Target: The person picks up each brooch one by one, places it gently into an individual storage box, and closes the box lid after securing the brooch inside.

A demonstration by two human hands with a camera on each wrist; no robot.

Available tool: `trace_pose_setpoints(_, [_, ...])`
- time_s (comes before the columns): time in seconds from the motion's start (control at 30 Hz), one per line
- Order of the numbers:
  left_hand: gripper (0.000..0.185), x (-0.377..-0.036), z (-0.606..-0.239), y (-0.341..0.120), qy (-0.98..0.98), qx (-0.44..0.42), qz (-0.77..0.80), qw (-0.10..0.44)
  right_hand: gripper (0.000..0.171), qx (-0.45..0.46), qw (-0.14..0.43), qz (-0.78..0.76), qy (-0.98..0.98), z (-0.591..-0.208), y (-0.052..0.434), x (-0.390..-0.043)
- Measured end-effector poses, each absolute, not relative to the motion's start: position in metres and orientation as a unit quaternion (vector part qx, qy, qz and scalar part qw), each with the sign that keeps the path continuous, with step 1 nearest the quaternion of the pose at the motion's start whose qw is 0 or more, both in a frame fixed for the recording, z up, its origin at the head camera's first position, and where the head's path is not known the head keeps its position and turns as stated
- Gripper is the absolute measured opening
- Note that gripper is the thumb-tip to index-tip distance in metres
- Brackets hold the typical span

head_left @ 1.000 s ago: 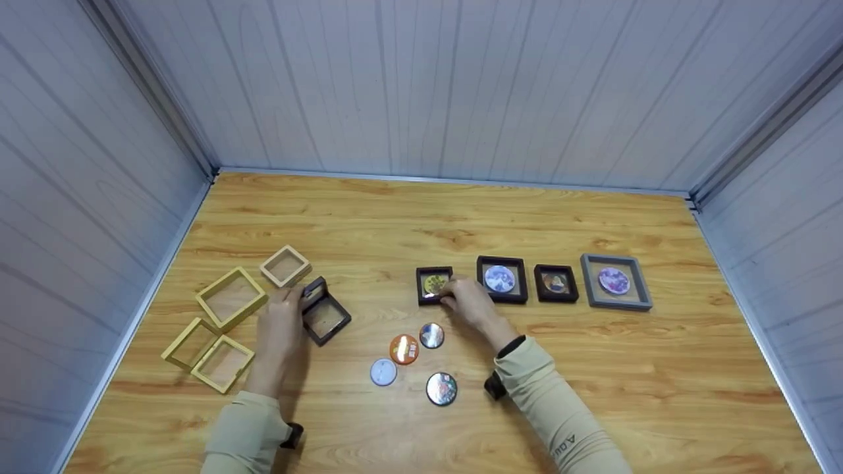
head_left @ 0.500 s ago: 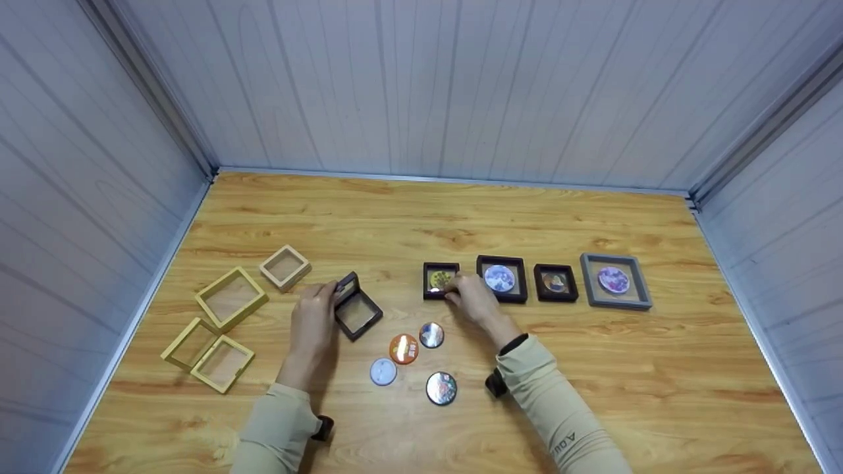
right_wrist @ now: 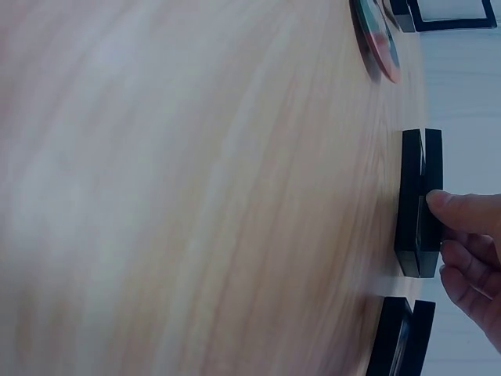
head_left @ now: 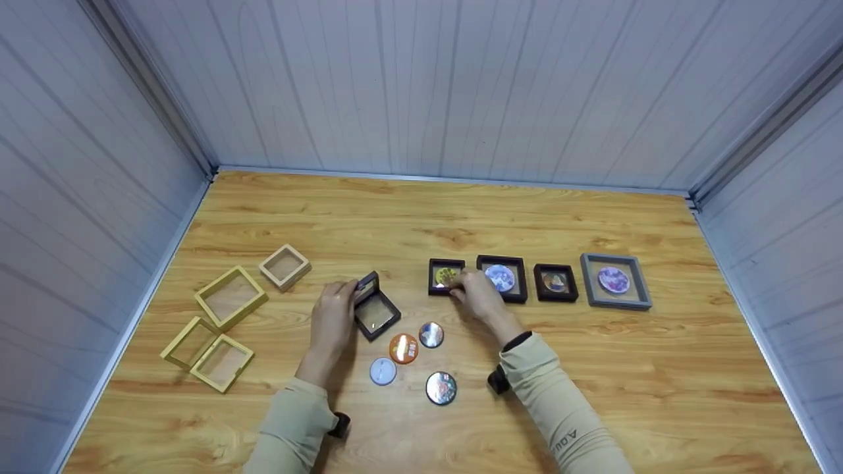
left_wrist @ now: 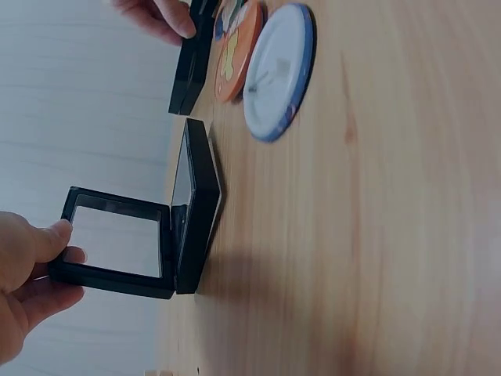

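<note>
From the head camera, left of centre, the left hand [head_left: 334, 315] pinches the raised lid of an open black frame case [head_left: 375, 311], holding it up above four loose badges [head_left: 404, 349], while the right hand [head_left: 475, 294] grips a small closed case [head_left: 446, 276] in the row at centre. At the lower left of the left wrist view, thumb and fingers [left_wrist: 48, 243] clamp the lid edge so the hinge stays open. At the right edge of the right wrist view, fingertips [right_wrist: 458, 211] press on the shut case's side, steadying it flat on the table [right_wrist: 196, 196].

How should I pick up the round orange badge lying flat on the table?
The orange badge lies flat, close beside the silver badge and the open black case. Probably best to come from above and pinch its rim on the free near-left and far-right edges, since it's thin and flat.
</note>
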State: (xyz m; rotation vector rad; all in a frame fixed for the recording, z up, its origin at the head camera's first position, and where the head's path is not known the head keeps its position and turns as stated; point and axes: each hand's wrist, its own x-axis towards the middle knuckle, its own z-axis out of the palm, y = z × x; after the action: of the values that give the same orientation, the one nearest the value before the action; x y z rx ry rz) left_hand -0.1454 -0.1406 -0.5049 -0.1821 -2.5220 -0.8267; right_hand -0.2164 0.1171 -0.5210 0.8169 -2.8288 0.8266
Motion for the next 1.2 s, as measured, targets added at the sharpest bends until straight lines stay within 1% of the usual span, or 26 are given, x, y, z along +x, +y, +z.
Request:
trace_pose_setpoints(0.23, [0.019, -0.149, -0.503, -0.130, -0.918, -0.076, -0.316, 0.227, 0.007, 0.253, 0.041, 0.270, -0.928, -0.523, 0.121, -0.220])
trace_pose_setpoints(0.47, [0.019, -0.152, -0.503, -0.122, -0.917, -0.086, -0.315, 0.230, 0.008, 0.255, 0.042, 0.271, -0.927, -0.523, 0.123, -0.221])
trace_pose_setpoints(0.57, [0.018, -0.154, -0.504, -0.120, -0.916, -0.093, -0.314, 0.233, 0.008, 0.259, 0.052, 0.271, -0.926, -0.524, 0.123, -0.221])
trace_pose_setpoints(0.73, [0.017, -0.155, -0.505, -0.117, -0.914, -0.102, -0.308, 0.242, 0.011, 0.270, 0.085, 0.268, -0.921, -0.526, 0.122, -0.218])
trace_pose_setpoints(0.97, [0.017, -0.154, -0.504, -0.114, -0.917, -0.095, -0.315, 0.225, 0.016, 0.277, 0.109, 0.273, -0.915, -0.523, 0.118, -0.210])
trace_pose_setpoints(1.07, [0.017, -0.154, -0.504, -0.114, -0.916, -0.094, -0.318, 0.224, 0.016, 0.290, 0.101, 0.282, -0.909, -0.522, 0.114, -0.204])
trace_pose_setpoints(1.2, [0.017, -0.153, -0.505, -0.114, -0.915, -0.089, -0.325, 0.223, 0.017, 0.327, 0.069, 0.286, -0.898, -0.522, 0.110, -0.194])
